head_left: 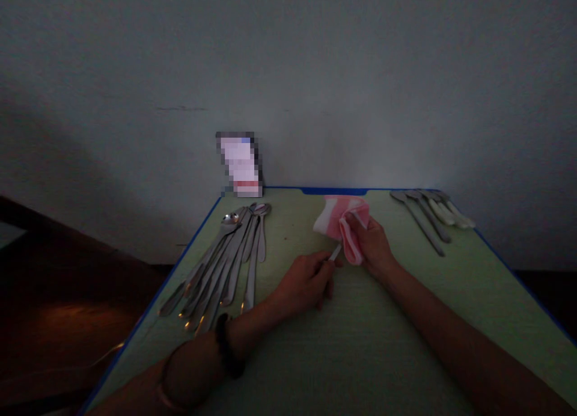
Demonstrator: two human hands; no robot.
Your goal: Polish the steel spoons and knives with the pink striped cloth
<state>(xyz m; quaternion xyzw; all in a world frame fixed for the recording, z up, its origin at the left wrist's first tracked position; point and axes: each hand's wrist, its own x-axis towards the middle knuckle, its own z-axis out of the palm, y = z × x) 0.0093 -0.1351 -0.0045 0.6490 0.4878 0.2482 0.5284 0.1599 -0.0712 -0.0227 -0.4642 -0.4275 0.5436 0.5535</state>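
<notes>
Forearms (451, 338) converge, left hand (306, 281) gripping a utensil (336, 252), right hand (373, 244) clasping pink cloth (334, 216) against it, apparently wiping, which calls for steadiness.

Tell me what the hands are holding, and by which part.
The left hand holds a slim utensil by its near end, far end hidden; the right hand grips a pink and white cloth by its bunched right side.

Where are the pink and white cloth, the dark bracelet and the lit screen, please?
Pink and white cloth (333, 219): head view, its spread part.
Dark bracelet (224, 345): head view, middle of its band.
Lit screen (240, 160): head view, middle of its bright face.
</notes>
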